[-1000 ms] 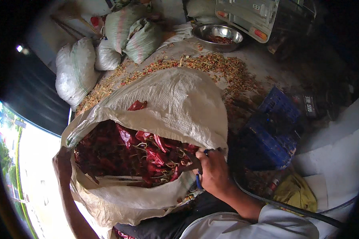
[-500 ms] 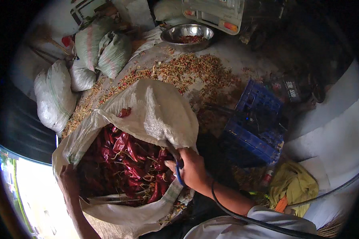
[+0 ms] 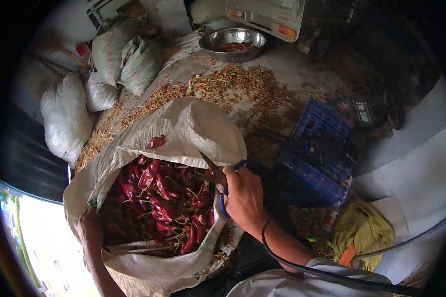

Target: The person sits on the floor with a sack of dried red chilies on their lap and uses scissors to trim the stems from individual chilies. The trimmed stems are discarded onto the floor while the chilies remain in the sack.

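Observation:
A large whitish woven sack (image 3: pixel 193 131) stands open in front of me, filled with dried red chili peppers (image 3: pixel 158 210) with thin stems. One loose chili (image 3: pixel 156 142) rests on the sack's folded far side. My right hand (image 3: pixel 244 195) is closed round blue-handled scissors (image 3: pixel 217 173) over the right part of the opening. The scissor blades are spread apart, one pointing up and away, the other toward the chilies. At the left rim, my left hand (image 3: pixel 90 226) grips the sack's edge; its fingertips are in shadow and partly hidden.
Cut stems and bits of chili (image 3: pixel 243 86) litter the floor beyond the sack. A metal basin (image 3: pixel 218 49) stands behind them. Filled sacks (image 3: pixel 67 119) lean at the left. To the right are a blue plastic crate (image 3: pixel 309 173) and yellow-green cloth (image 3: pixel 364 230). A black cable (image 3: pixel 302 270) crosses my right forearm.
The scissors have opened, their blades now spread and clearly visible above the sack's opening. My right hand has turned and shifted slightly. My left hand stays at the rim.

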`<state>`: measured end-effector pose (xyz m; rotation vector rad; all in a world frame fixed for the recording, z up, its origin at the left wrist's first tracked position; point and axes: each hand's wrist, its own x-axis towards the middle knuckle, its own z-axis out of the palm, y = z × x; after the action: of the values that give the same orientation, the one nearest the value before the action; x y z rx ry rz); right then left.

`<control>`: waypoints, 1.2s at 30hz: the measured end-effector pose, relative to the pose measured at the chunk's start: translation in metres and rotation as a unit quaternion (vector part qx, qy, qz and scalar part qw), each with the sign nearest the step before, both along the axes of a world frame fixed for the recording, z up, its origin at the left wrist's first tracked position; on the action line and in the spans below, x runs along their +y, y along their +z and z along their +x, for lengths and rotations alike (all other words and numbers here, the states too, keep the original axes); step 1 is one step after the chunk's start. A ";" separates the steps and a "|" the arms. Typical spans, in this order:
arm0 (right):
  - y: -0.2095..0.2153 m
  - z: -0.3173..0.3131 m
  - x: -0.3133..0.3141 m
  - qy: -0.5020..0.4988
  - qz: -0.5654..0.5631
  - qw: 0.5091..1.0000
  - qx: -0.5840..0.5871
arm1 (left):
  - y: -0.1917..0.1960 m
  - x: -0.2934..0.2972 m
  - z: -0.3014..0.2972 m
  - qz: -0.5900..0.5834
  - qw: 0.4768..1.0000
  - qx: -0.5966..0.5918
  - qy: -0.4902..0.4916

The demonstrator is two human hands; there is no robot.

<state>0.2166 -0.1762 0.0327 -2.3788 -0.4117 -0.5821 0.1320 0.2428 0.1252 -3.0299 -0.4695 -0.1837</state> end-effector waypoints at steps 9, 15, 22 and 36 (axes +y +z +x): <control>-0.016 0.013 0.010 0.169 0.410 0.857 0.264 | -0.016 0.020 -0.023 -0.221 0.933 -0.268 0.094; 0.036 -0.046 0.042 0.372 0.403 0.792 0.269 | 0.005 0.128 -0.086 -0.379 0.850 -0.363 0.047; 0.128 -0.130 0.129 0.518 0.451 0.690 0.228 | 0.118 0.226 -0.110 -0.033 0.914 -0.401 -0.053; 0.115 -0.108 0.058 0.374 0.497 0.723 0.302 | 0.045 -0.087 -0.050 -0.036 0.897 -0.433 -0.075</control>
<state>0.1082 -0.1183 0.1477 -1.0738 -0.5216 0.3323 0.0823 0.1553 0.1700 -2.8761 -0.2660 -1.5770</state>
